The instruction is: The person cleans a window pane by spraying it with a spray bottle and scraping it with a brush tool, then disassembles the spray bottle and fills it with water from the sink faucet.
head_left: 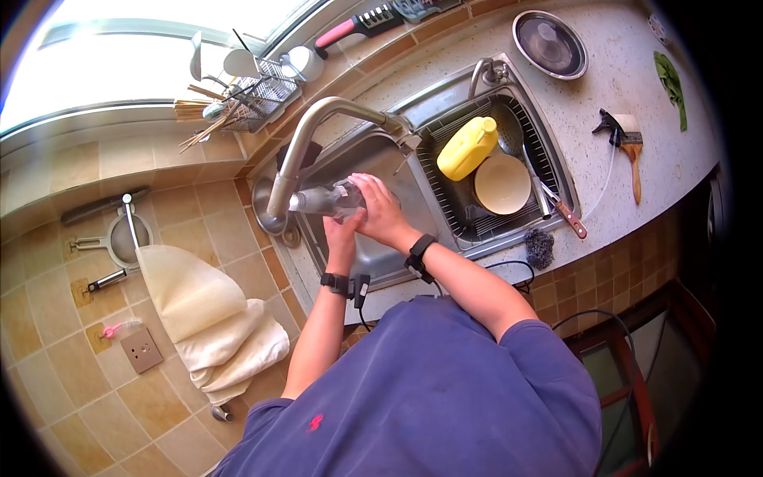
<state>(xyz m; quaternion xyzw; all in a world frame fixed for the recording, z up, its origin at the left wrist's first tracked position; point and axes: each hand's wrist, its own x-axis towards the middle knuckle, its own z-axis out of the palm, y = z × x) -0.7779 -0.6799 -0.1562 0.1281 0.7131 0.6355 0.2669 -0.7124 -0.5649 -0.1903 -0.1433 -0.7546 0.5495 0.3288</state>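
Note:
Over the left basin of the sink (397, 242), my two hands hold a clear bottle (322, 200), tilted close to lying flat. Its narrow whitish end points left, just beside the mouth of the curved faucet (298, 143). My right hand (383, 211) wraps the bottle's body from the right. From below, my left hand (342, 238) grips the same bottle, its fingers partly hidden. Whether water is running I cannot tell.
A drying rack (457, 219) in the right basin bears a yellow jug (467, 149), a bowl (502, 184) and utensils. On the counter lie a spray head (610, 127), a brush (632, 147), a steel-rimmed lid (550, 45) and a dark scrubber (539, 248). A cloth (207, 318) hangs left.

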